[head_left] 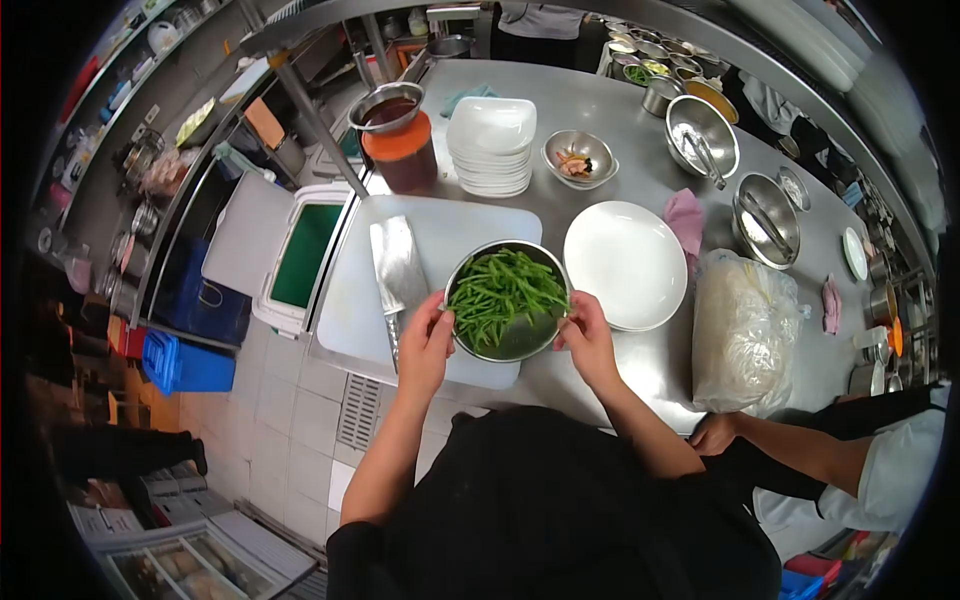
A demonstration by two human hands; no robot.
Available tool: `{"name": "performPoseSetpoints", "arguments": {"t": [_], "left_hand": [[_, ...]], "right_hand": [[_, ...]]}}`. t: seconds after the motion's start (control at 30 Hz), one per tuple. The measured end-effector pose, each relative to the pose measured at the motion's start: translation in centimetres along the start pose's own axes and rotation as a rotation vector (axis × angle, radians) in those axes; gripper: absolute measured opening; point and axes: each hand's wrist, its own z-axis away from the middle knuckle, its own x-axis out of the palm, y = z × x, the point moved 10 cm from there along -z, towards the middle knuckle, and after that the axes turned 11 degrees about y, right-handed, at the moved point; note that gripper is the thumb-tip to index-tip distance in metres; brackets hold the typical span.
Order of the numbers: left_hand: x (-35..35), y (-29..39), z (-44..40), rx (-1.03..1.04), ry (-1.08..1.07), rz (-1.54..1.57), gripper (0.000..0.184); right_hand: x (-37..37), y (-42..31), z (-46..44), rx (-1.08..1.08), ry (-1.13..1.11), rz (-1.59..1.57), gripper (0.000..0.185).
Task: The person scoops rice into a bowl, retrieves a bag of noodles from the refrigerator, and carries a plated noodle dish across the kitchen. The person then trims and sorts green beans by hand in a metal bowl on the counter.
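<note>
Between my two hands is a round metal bowl [522, 338] with a heap of cut green beans [505, 290] in it. My left hand [428, 343] grips its left rim, thumb on top. On the opposite rim my right hand [588, 332] closes with thumb and fingers. The bowl is over the front right part of a white cutting board [465, 215]. A cleaver [400, 265] lies on the board left of the bowl, its handle toward me and partly behind my left hand. Right of the bowl sits a white plate [625, 265].
Stacked white dishes [490, 150], an orange-lidded container [400, 155] and a small metal bowl [580, 160] stand behind the board. A plastic bag [745, 335], pink cloth [684, 220] and metal bowls [702, 138] are at right. A co-worker's hand [715, 433] is near the front edge.
</note>
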Motion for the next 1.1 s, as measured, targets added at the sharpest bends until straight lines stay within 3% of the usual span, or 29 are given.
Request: {"name": "performPoseSetpoints", "arguments": {"t": [0.03,0.07,0.13,0.3,0.37,0.43,0.47,0.5,0.7,0.83,1.0,1.07,1.1], "left_hand": [[-0.1,-2.1,-0.1,-0.166,0.001,0.011,0.034],[-0.3,-4.2,0.1,-0.331,0.000,0.023,0.034],[-0.9,-5.9,0.8,-0.376,-0.027,-0.015,0.034],[-0.7,-3.8,1.5,-0.290,-0.038,0.015,0.036],[-0.3,-1.1,2.2,-0.185,-0.025,0.027,0.035],[-0.3,0.1,2.1,-0.083,-0.011,0.037,0.035],[-0.2,-1.8,1.9,-0.174,-0.006,0.018,0.035],[-0.2,-3.6,2.1,-0.268,-0.003,-0.001,0.036],[0.2,-6.9,2.6,-0.395,-0.072,-0.019,0.035],[0.2,-6.9,2.8,-0.399,-0.076,-0.016,0.036],[0.0,-1.8,2.6,-0.154,-0.003,-0.022,0.035],[-0.3,-1.8,2.7,-0.109,0.005,-0.056,0.035],[-0.1,-3.9,2.5,-0.234,-0.016,-0.053,0.035]], "right_hand": [[0.0,1.9,-0.1,0.186,-0.029,0.065,0.035],[0.1,1.8,0.1,0.197,-0.037,0.070,0.035],[0.1,2.8,0.9,0.319,-0.044,0.064,0.030],[0.3,1.4,1.4,0.296,-0.067,0.066,0.034],[0.1,-2.2,1.2,-0.060,-0.044,0.035,0.039],[0.0,-2.3,0.5,-0.072,-0.051,0.065,0.040],[-0.1,-2.3,0.2,-0.079,-0.054,0.099,0.040],[0.0,-1.2,-0.2,0.113,-0.068,0.142,0.038],[-1.4,2.3,-0.1,0.242,-0.064,0.136,0.037],[-0.9,1.7,0.4,0.237,-0.078,0.135,0.036],[-0.8,-2.1,0.9,-0.124,-0.054,0.030,0.038],[-0.8,-1.3,0.1,-0.056,-0.049,0.029,0.038],[-0.9,0.5,-0.3,0.062,-0.055,0.063,0.036]]}}
